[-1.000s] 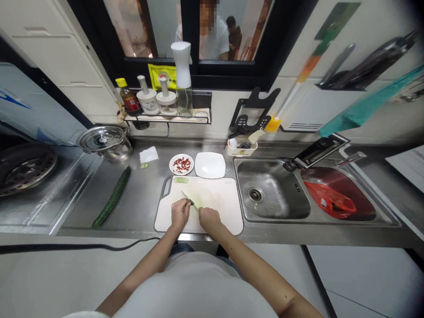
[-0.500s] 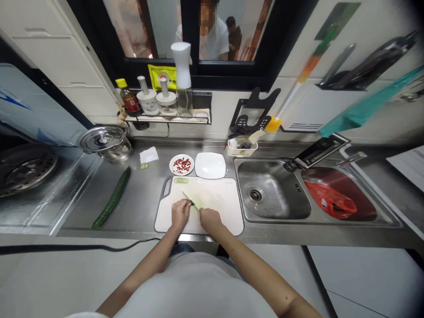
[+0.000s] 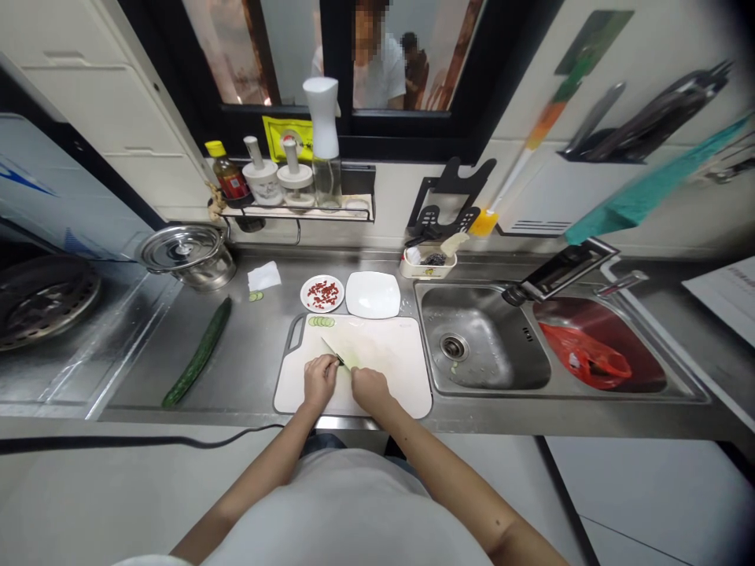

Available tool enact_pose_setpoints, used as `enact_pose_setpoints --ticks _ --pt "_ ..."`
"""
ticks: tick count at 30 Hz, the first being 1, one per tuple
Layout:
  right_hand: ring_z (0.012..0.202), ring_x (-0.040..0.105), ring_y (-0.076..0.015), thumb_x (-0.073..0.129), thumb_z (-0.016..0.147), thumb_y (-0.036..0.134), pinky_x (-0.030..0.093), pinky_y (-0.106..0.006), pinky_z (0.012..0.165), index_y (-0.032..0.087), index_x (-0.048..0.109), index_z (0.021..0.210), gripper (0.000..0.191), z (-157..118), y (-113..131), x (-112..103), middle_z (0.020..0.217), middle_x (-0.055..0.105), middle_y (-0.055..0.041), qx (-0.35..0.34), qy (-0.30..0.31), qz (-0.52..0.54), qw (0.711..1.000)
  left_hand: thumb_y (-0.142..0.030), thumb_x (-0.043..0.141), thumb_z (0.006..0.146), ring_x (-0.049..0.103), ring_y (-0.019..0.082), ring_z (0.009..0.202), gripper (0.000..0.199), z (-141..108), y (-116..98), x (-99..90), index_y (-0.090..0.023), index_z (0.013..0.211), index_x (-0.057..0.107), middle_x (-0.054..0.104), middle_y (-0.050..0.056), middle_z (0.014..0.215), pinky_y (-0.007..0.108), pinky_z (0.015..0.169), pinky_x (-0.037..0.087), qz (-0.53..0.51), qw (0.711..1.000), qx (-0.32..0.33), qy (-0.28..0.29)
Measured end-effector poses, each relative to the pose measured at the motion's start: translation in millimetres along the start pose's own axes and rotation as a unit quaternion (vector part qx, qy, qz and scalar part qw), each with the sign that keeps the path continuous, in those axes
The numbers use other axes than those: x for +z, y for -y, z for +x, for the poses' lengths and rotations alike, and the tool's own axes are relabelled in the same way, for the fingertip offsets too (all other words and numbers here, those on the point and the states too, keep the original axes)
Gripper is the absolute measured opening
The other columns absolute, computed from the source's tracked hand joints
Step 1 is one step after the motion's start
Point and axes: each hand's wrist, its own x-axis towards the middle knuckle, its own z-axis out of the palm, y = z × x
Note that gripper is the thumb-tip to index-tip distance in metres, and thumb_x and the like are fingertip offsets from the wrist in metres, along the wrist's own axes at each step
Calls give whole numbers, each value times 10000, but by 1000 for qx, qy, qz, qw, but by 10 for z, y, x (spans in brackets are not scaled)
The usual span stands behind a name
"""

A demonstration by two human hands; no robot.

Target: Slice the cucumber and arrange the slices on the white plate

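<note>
My right hand (image 3: 370, 389) is closed round the handle of a knife (image 3: 328, 346), whose thin blade slants up and left over the white cutting board (image 3: 401, 369). Against the blade, the fingertips of my left hand (image 3: 319, 381) are bent together on a small dark-green piece of cucumber (image 3: 340, 360), mostly hidden by the fingers. Overlapping cucumber slices (image 3: 322, 321) lie in a row by the board's top edge. Left of the board rests a long whole cucumber (image 3: 197, 354).
Behind the board stand a plate of chopped red pieces (image 3: 322, 293) and a white square plate (image 3: 373, 295). A double sink (image 3: 489, 389) adjoins on the right, with a red plastic bag (image 3: 590, 358) inside. A lidded pot (image 3: 189, 255) and a paper scrap (image 3: 264, 275) are at left.
The knife and my right hand have shifted slightly left, toward my left hand. My left hand stays almost in place on the cucumber piece. The whole view has drifted a little.
</note>
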Motion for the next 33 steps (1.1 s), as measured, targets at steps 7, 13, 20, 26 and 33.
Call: enact_pose_setpoints --ticks 7,13,20,26,33 --pt "930 665 -224 362 890 112 477 -307 739 145 613 1036 292 -103 -83 59 929 696 -133 13 11 -1 1000 -271 479 891 622 178 797 193 -2 5 9 -207 816 645 690 49 826 306 761 427 2 1000 -3 1" --pt "920 665 -217 341 895 104 475 -294 731 137 615 1036 309 -8 -21 29 954 696 -126 7 0 -3 1000 -264 481 888 626 179 798 184 0 2 4 -206 813 639 696 48 836 306 766 431 0 1000 0 -2" --pt "932 661 -219 341 899 110 478 -295 740 136 615 1039 309 -41 -17 12 967 694 -132 15 8 -5 1000 -274 473 892 625 183 810 199 -6 3 6 -204 823 646 694 50 842 311 778 434 -4 1000 -4 1" --pt "920 665 -228 341 904 111 474 -300 731 141 619 1043 313 -158 -131 140 930 695 -141 23 -1 -7 1000 -272 483 885 618 182 800 187 -2 -9 14 -207 819 645 693 47 834 308 770 428 -5 1000 -9 2" --pt "939 662 -222 344 901 113 472 -300 742 138 622 1041 312 12 -25 42 951 695 -141 17 -1 -3 1000 -265 491 879 621 185 812 176 7 -14 13 -203 802 637 697 46 838 315 790 426 -11 1000 -11 0"
